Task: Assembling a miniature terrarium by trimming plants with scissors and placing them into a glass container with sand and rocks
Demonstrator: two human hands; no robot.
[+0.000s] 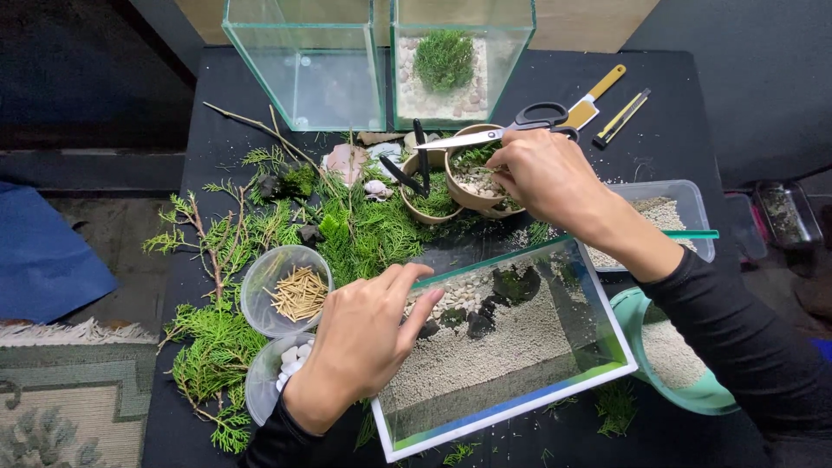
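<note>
A glass tank [598,342] with a white base rim stands before me, holding pale sand, small pebbles and dark rocks with moss. My left hand [364,334] rests on the tank's near-left glass edge, fingers curled over the rim. My right hand [542,173] reaches over a brown bowl [461,192] of pebbles and green sprigs, fingertips pinched inside it; whether they hold anything is hidden. Scissors [494,130] lie across the bowl's far rim. A second brown bowl [416,208] with moss and black tweezers [416,169] sits just left of it.
Green conifer sprigs [225,338] cover the left of the black table. Clear cups hold small sticks [299,290] and white pebbles [290,360]. Two glass tanks [303,69] stand at the back, one with a moss ball [444,59]. A sand tub [685,212], a teal bowl [685,394] and a scraper [594,100] lie right.
</note>
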